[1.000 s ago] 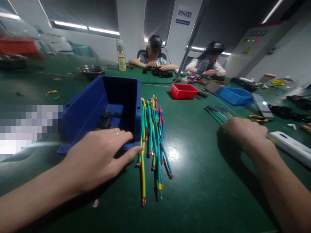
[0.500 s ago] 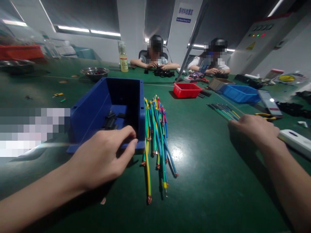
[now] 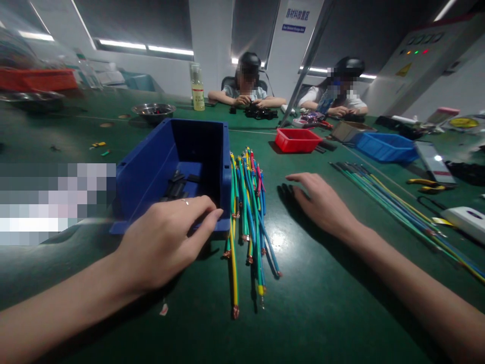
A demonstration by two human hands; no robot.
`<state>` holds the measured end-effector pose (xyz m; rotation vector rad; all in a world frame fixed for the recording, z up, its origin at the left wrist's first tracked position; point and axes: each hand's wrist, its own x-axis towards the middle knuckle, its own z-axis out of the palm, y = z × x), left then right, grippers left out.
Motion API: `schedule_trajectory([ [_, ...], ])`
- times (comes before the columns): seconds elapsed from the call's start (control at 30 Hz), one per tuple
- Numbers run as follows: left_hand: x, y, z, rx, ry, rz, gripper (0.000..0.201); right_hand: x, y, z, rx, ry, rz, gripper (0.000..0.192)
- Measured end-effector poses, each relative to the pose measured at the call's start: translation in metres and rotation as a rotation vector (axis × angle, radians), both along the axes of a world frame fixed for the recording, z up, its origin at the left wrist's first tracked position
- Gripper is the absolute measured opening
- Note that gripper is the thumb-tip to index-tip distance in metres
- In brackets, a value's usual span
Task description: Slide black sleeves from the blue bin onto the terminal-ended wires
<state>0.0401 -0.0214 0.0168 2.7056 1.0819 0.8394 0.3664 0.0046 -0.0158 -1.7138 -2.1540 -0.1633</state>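
My left hand (image 3: 170,242) is at the front edge of a dark blue bin (image 3: 141,169). Its thumb and forefinger are drawn together in a pinch; anything between them is hidden. Inside the bin lie several short black sleeve-like pieces (image 3: 177,186). Beside it a bunch of short cut wires (image 3: 248,207), green, blue, yellow and red with bare copper ends, is spread on the table. My right hand (image 3: 322,202) is over the table to the right of these wires, open, its forefinger stretched out and nothing seen in it.
Longer wires (image 3: 397,205) lie at the right, near yellow-handled pliers (image 3: 426,186), a phone (image 3: 435,161) and a white device (image 3: 468,220). A red tray (image 3: 297,140), a blue tray (image 3: 386,146), a metal bowl (image 3: 154,112) and a bottle (image 3: 197,93) stand farther back. Two people work across the table.
My right hand has come left from the longer wires toward the short bunch, leaving those wires on the table. My left hand stays at the bin, finger and thumb slightly closer together.
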Motion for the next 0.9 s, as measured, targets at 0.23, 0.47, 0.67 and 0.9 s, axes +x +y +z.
schedule_trajectory([
  [0.23,-0.001,-0.001,-0.001,0.060,-0.138,-0.013,0.015,-0.039,-0.028,0.001,-0.004,0.025,0.448,0.040],
  [0.47,-0.002,-0.003,-0.003,0.082,-0.190,-0.135,0.011,-0.033,-0.023,0.002,-0.067,0.047,0.457,0.028],
  [0.67,-0.002,-0.002,-0.001,-0.027,-0.207,-0.109,0.010,-0.033,-0.024,0.005,-0.131,0.063,0.332,0.023],
  [0.9,0.000,-0.003,0.008,-0.305,-0.295,-0.043,0.011,-0.017,-0.016,0.002,-0.055,0.089,0.037,0.019],
])
